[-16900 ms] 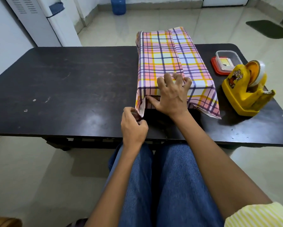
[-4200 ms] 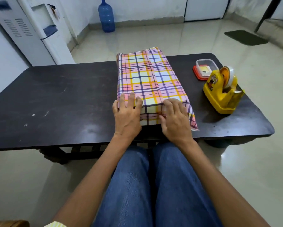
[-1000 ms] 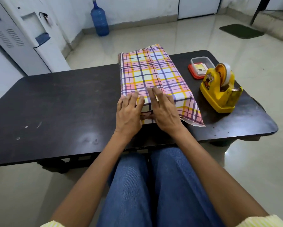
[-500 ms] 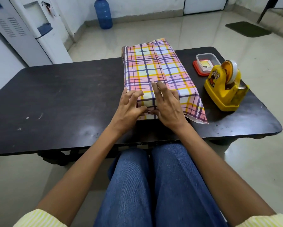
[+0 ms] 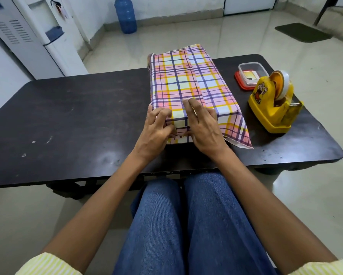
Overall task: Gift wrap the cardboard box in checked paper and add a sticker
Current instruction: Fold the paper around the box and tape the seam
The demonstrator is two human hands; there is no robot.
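Left hand (image 5: 156, 130) curled, pinching checked paper (image 5: 188, 80) at near end to crease fold; right hand (image 5: 204, 128) flat, fingers straight, pinning flap down; right corner loose.

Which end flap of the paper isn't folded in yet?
The right flap: it juts out onto the table, while the left one lies folded against the box under the left hand.
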